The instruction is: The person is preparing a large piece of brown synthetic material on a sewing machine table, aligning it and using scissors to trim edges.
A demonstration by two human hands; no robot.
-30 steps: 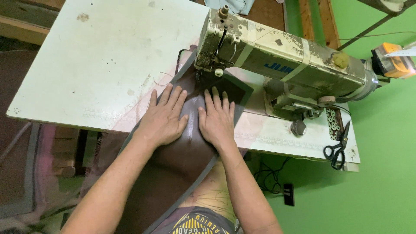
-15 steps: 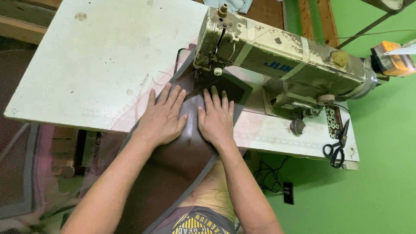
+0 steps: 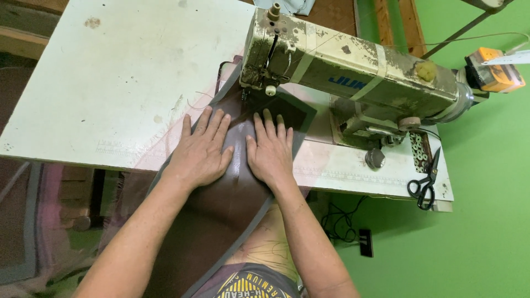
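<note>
Brown leather sheet (image 3: 221, 209) flat under both hands; fingers (image 3: 212, 124) spread, pressing, gripping nothing.

A white work table (image 3: 110, 72), stained and scuffed, is seen filling the upper left. Near its right edge, a pair of black-handled scissors (image 3: 424, 185) is laid beside a strip of small round eyelets (image 3: 419, 152). An orange and black device (image 3: 493, 74) is seen at the far right, just past the machine's end. Below the table, black cables (image 3: 339, 223) are gathered on the bright green floor (image 3: 475, 237), and a small black plug block (image 3: 365, 243) is set next to them. Wooden planks (image 3: 406, 25) are visible at the top.
</note>
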